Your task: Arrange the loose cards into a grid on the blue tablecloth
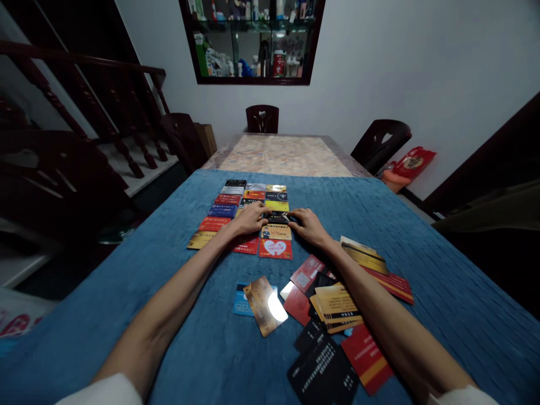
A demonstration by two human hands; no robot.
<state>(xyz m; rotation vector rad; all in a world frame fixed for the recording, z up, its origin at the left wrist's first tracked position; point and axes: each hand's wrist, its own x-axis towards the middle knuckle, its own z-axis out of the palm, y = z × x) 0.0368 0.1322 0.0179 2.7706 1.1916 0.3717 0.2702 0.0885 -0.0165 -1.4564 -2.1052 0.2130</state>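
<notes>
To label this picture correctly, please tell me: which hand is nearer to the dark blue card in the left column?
Left. The left hand is a little right of the dark blue card; the right hand is farther right, past the left hand.

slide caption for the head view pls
Left hand and right hand at either end of a black card among columns of cards on blue cloth, loose cards nearer the camera.

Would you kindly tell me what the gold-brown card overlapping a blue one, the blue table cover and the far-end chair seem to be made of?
Gold-brown card: probably plastic, glossy, as it throws back a bright glare.
Blue table cover: likely fabric, matt, with fine ridges and creases.
Far-end chair: perhaps wood, from its dark reddish-brown colour; finish hard to judge.
</notes>
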